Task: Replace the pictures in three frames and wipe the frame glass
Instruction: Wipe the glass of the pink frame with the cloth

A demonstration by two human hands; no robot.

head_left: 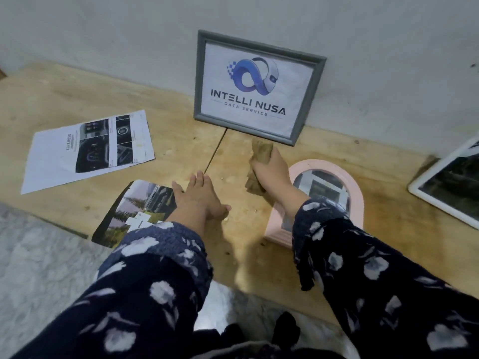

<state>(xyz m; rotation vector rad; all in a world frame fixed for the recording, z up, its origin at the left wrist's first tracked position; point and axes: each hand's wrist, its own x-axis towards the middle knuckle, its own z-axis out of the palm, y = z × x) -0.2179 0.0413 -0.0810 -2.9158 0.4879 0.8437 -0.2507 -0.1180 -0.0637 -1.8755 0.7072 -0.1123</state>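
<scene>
Head view: right hand (269, 168) gripped crumpled brown cloth (261, 151) below grey wooden frame (255, 86) leaning on wall; left hand (199, 195) flat, fingers spread, on wooden surface (77, 99). Glass probably fragile; hold frame by edges.

— Which words can be read here?

— On the picture inside the grey frame (255, 86), which is leaned against the wall, "INTELLI NUSA" is printed in dark capitals, and below it "DATA SERVICE" in smaller letters, under a blue logo.

— And on the papers?

— On the white printed sheet (85, 149) a heading is seen sideways; it seems to be "ADVANCED", but it is blurred. The smaller lines there cannot be read.
</scene>
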